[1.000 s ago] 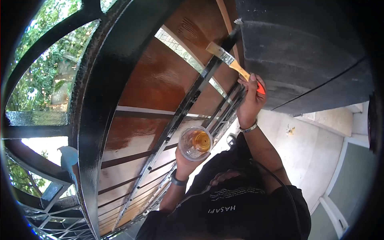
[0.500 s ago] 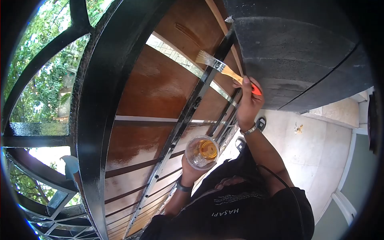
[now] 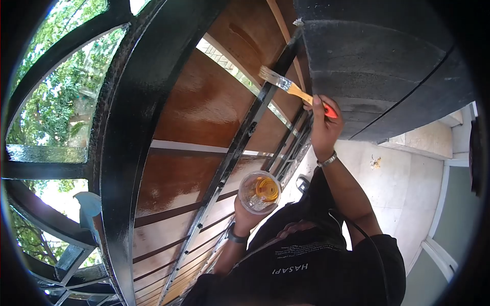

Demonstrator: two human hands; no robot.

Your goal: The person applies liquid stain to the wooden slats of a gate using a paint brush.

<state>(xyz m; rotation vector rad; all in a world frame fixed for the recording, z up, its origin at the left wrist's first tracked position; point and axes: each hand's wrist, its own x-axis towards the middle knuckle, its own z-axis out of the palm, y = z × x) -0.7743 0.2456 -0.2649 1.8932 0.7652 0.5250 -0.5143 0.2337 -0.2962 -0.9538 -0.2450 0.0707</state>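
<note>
My right hand (image 3: 325,125) grips a paintbrush (image 3: 300,93) by its wooden handle with the red end. The brush's bristles overlap the upper brown wooden slat (image 3: 240,38) beside the black metal bar. In my left hand (image 3: 248,215) is a clear plastic cup (image 3: 251,204) with amber liquid in its bottom, held close to the slats. A wide brown slat (image 3: 201,104) left of the brush shines as if wet, and the slat below (image 3: 176,176) is glossy too. Lower slats look paler.
A black metal frame (image 3: 138,97) curves along the left of the slats, with ironwork and greenery beyond. At upper right stands a dark grey wall (image 3: 372,66). Light floor tiles (image 3: 403,199) and a slipper (image 3: 303,183) lie below.
The brush and my right hand have shifted slightly right and down in view. The cup stays nearly in place in my left hand. The whole view has turned a little.
</note>
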